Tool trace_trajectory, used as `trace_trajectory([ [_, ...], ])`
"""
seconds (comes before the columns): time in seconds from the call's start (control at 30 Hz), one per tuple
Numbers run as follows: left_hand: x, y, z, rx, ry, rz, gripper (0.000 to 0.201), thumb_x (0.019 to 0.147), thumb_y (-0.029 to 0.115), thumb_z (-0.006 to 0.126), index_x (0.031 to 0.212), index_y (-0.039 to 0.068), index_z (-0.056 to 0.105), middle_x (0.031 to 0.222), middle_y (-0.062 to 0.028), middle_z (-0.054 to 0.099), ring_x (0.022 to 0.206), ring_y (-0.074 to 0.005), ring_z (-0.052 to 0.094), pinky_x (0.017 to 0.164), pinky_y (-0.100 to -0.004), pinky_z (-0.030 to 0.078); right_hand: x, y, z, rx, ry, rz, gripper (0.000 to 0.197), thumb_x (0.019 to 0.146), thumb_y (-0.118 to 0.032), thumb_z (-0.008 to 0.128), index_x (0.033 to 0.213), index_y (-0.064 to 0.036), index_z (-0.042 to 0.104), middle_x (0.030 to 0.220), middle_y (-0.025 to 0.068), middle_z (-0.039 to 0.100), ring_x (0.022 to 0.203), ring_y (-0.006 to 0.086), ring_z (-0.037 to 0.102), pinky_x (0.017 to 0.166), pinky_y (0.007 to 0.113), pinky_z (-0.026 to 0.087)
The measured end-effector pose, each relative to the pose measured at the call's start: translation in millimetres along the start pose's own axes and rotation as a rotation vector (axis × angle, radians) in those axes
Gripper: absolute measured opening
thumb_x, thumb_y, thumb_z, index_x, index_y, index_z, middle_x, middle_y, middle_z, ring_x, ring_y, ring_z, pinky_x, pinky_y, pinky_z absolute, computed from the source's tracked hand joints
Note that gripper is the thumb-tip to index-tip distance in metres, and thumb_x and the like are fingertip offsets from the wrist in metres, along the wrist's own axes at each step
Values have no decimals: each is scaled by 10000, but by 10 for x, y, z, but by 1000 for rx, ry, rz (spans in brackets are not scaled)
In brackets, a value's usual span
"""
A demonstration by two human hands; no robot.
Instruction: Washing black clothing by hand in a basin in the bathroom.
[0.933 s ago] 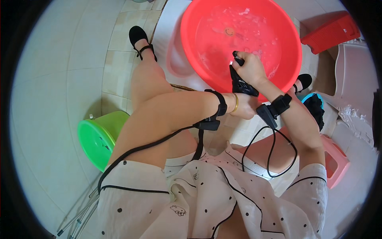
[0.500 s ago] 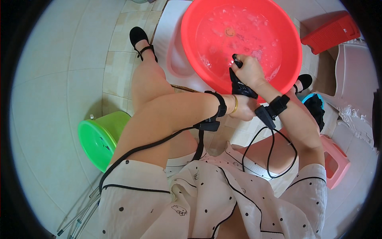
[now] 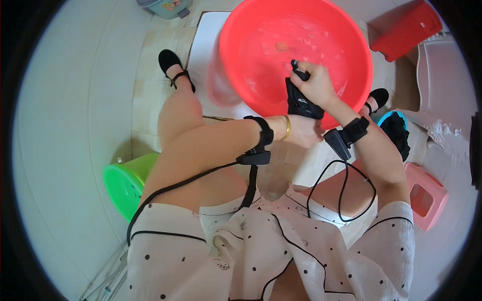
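A dark black cloth [image 3: 301, 103] is stretched between my two hands at the near edge of the red basin [image 3: 228, 52]. It looks like a small garment, though its kind cannot be made out. My right hand [image 3: 317, 86] is closed on its far end, above the water, with a bit of the cloth sticking out past the thumb. Closer to me, my left hand [image 3: 303, 131], below a gold bangle [image 3: 287, 127], is closed round the near end; part of its fingers is hidden. Sudsy water fills the basin's bottom.
The basin rests over a white squat toilet [image 3: 206, 55]. Left stands a green bucket [image 3: 118, 188]; right are a pink stool [image 3: 427, 195], a blue-rimmed container with black cloth [image 3: 397, 134] and a red plastic box [image 3: 409, 30]. Black cables [image 3: 173, 186] trail from both wrist straps.
The view has shifted a little. The black cloth shows broader between my hands, and my right hand lies slightly farther over the basin. Both hands keep hold.
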State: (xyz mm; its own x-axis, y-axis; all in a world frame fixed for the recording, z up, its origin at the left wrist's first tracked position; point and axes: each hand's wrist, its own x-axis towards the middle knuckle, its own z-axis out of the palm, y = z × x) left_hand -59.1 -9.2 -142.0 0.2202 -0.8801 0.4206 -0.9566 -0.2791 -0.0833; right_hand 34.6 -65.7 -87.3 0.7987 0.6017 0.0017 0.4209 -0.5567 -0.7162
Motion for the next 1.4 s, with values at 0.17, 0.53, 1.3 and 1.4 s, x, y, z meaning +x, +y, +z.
trace_trajectory([
  [0.17,64,-409,-249,46,-350,-59,86,662,179,576,629,164,653,798,-18,583,896,-185,502,893,-312,368,65,-225,-734,-122,399,-317,204,715,-161,685,668,-16,549,650,140,535,607,326,549,525,385,438],
  [0.53,-273,-636,-297,-96,-425,-516,172,783,170,525,845,87,662,973,-94,585,1045,-250,503,979,-421,357,309,735,-1998,159,1192,245,302,728,-256,622,622,14,536,588,215,523,569,329,572,563,408,450],
  [1.3,-583,-476,-212,-225,-668,-695,117,686,51,625,801,58,641,880,-131,594,916,-326,530,813,-408,447,-3280,1258,-2725,189,1141,58,332,971,-243,440,991,25,635,1051,178,622,934,248,615,817,315,493],
  [1.4,-601,-380,-152,-215,-637,-692,116,677,51,631,791,65,643,852,-136,595,898,-329,536,806,-410,452,-3318,528,-2970,372,1157,-200,479,1003,-330,311,942,25,627,989,166,622,930,274,612,763,356,529],
])
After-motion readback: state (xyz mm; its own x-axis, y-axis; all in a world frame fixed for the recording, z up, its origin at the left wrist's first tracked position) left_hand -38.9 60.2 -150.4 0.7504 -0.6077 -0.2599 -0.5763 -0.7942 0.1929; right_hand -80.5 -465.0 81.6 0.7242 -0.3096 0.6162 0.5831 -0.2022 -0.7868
